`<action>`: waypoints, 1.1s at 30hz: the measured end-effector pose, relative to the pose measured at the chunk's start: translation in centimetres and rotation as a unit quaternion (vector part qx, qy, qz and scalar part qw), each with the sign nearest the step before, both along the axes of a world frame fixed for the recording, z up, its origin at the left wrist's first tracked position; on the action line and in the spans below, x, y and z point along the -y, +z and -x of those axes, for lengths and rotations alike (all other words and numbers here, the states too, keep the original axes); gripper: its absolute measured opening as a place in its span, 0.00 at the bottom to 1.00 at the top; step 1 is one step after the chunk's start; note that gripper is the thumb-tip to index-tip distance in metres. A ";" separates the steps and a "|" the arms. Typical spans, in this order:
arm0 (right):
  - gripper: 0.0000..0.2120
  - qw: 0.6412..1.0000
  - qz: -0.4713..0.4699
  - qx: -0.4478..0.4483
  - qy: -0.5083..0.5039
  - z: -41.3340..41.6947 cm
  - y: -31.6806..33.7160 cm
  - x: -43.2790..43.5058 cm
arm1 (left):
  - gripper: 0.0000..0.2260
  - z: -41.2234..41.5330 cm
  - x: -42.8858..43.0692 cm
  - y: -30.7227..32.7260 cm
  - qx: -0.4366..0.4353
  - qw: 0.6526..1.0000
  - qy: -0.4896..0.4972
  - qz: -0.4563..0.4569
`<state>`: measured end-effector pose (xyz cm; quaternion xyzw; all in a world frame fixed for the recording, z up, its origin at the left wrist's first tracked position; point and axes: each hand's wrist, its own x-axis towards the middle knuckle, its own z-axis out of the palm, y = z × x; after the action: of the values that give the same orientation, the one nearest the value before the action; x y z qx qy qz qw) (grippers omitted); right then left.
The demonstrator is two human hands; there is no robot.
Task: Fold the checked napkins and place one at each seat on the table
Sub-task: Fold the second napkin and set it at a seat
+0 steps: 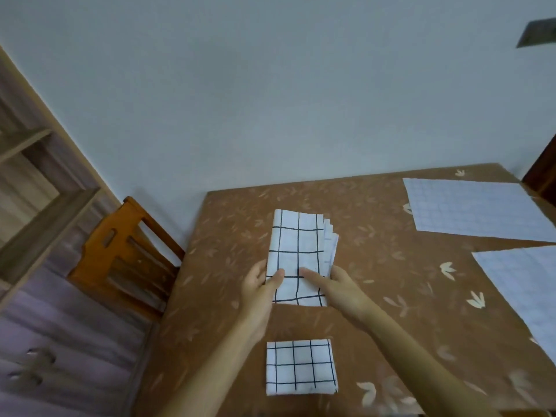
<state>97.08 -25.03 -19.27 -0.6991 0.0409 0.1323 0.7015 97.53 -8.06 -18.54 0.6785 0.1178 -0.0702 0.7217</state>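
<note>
The long napkin, folded into a strip, lies mid-surface. The left hand pinches its near left edge, thumb on top, fingers closed on the cloth. The right hand pinches the near right edge likewise. The square napkin lies folded at the near edge. At the right, the far open napkin and the near open napkin lie flat, apart. A chair stands left.

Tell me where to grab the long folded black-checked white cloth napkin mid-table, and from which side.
Take the long folded black-checked white cloth napkin at its two near corners, coming from the near edge, where the left hand and right hand pinch it. Its loose layers fan out along the right side, so pinch through all layers there.
</note>
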 end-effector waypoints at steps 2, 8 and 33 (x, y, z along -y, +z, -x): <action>0.15 0.998 0.047 0.031 0.025 1.1 -0.1 0.7 | 0.13 0.7 1.0 -0.5 -0.013 0.999 -0.042 0.008; 0.15 0.997 0.076 -0.002 0.035 4.5 -0.4 4.2 | 0.10 0.6 3.0 -1.4 -0.085 0.989 -0.114 0.039; 0.18 0.978 0.018 -0.121 -0.167 8.2 -7.4 19.5 | 0.13 3.8 12.2 -10.0 -0.186 0.969 -0.162 0.029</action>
<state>88.86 -44.56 -26.66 -0.6735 0.2445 0.0961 0.6909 93.71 -20.23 -28.56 0.6427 0.1367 -0.3145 0.6851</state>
